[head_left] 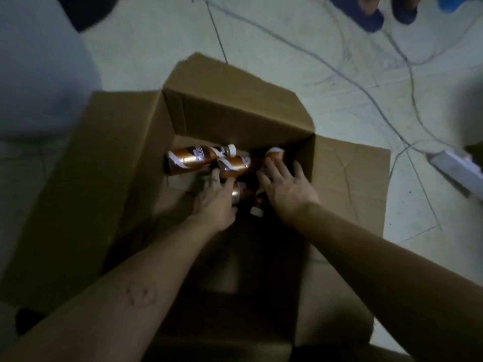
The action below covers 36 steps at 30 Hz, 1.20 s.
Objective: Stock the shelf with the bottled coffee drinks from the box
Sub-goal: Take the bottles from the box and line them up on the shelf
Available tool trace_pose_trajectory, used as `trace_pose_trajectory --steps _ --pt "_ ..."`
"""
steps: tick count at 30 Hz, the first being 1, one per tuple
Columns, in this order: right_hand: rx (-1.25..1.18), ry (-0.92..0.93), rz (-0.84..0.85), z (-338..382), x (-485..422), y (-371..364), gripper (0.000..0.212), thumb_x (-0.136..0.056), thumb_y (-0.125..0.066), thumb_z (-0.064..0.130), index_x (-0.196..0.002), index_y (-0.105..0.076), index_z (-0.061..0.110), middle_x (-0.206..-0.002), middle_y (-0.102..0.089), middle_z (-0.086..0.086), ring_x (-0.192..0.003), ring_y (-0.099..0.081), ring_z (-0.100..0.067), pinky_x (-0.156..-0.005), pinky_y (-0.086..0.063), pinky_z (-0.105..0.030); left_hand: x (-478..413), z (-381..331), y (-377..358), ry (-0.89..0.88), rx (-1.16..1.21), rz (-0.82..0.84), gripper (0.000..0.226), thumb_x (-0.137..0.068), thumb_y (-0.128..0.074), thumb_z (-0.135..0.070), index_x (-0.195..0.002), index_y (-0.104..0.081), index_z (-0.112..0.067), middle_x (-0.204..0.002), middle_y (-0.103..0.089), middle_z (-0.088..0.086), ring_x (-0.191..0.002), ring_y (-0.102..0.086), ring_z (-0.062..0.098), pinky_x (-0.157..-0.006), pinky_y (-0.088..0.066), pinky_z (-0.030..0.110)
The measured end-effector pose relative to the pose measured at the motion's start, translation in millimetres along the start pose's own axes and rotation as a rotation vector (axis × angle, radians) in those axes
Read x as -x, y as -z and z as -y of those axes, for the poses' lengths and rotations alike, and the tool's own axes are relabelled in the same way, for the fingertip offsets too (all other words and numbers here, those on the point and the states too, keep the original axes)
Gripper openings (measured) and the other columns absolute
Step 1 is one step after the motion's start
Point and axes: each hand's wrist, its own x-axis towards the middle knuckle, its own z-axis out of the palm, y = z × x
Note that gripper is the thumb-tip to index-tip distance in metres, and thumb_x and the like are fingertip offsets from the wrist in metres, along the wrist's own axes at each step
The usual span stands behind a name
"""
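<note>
I am looking straight down into the open cardboard box, its flaps folded out over the pale floor. Both bare arms reach deep inside. My left hand sits at the box bottom with its fingers curled against the copper bottle lying on its side just ahead of it; the fingertips touch that bottle's near side, but I cannot tell whether the hand has closed around it. My right hand lies just to the right, fingers spread and loose, draped over the dark cluster of bottles; its fingertips reach the white-and-copper end of another bottle near the far right corner. I cannot tell whether it grips anything.

The far-left bottle lies flat along the far wall, clear of both hands, its white cap pointing right. It is shiny copper-brown with white diagonal bands and a dark label patch. Between my 2 hands a lower bottle shows as a copper glint, mostly shadowed, and a small white cap-like piece shows just below it. The labels are too blurred to read.

Thin cables trail across the floor beyond the box, and a pale power strip lies at the right edge. Blue shoes show at the top right.
</note>
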Motion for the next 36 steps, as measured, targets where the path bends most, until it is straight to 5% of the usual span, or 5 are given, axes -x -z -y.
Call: trace_pose_trajectory --steps 9,16,21,31,36 --pt "0.337 0.027 -0.064 18 -44 -10 0.053 -0.091 -0.054 0.031 -0.142 -0.041 0.023 -0.151 -0.037 -0.006 -0.141 -0.026 -0.03 -0.113 -0.022 -0.049 26 30 -29 0.164 0.089 0.163 0.069 -0.079 -0.064 -0.045 -0.139 -0.039 -0.021 -0.139 -0.047 0.01 -0.126 -0.044 0.033 -0.099 -0.042 0.04" --pt "-0.114 -0.041 -0.2 24 28 40 0.053 -0.089 -0.05 0.054 -0.131 -0.053 0.021 -0.135 -0.055 -0.006 -0.126 -0.048 -0.025 -0.102 -0.037 -0.039 89 43 58 0.29 0.388 0.17 0.058 -0.08 -0.073 -0.036 -0.131 -0.052 -0.019 -0.123 -0.06 0.005 -0.108 -0.059 0.023 -0.087 -0.047 0.031" --pt "-0.884 -0.109 -0.436 24 133 103 0.038 -0.08 -0.062 0.06 -0.071 -0.057 0.024 -0.064 -0.059 0.008 -0.057 -0.056 -0.006 -0.047 -0.034 -0.021 176 23 141 0.166 0.646 -0.077 0.062 -0.069 -0.084 -0.03 -0.123 -0.057 -0.014 -0.119 -0.065 -0.002 -0.101 -0.063 0.016 -0.089 -0.049 0.029" --pt "-1.664 0.444 -0.668 73 316 236 0.02 -0.086 -0.07 0.023 -0.094 -0.07 0.005 -0.084 -0.075 -0.005 -0.072 -0.072 -0.005 -0.061 -0.055 -0.015 411 -35 281 -0.117 0.583 -0.732 0.054 -0.065 -0.087 -0.031 -0.108 -0.055 -0.028 -0.102 -0.063 -0.014 -0.089 -0.06 0.004 -0.081 -0.052 0.028" --pt "-1.704 0.78 -0.718 118 387 316 0.03 -0.081 -0.072 0.029 -0.097 -0.072 0.003 -0.095 -0.076 -0.014 -0.091 -0.073 -0.028 -0.088 -0.056 -0.05 541 -32 343 -0.074 0.382 -1.03 0.071 -0.05 -0.088 -0.048 -0.112 -0.06 -0.028 -0.101 -0.068 -0.011 -0.093 -0.065 0.012 -0.085 -0.053 0.038"
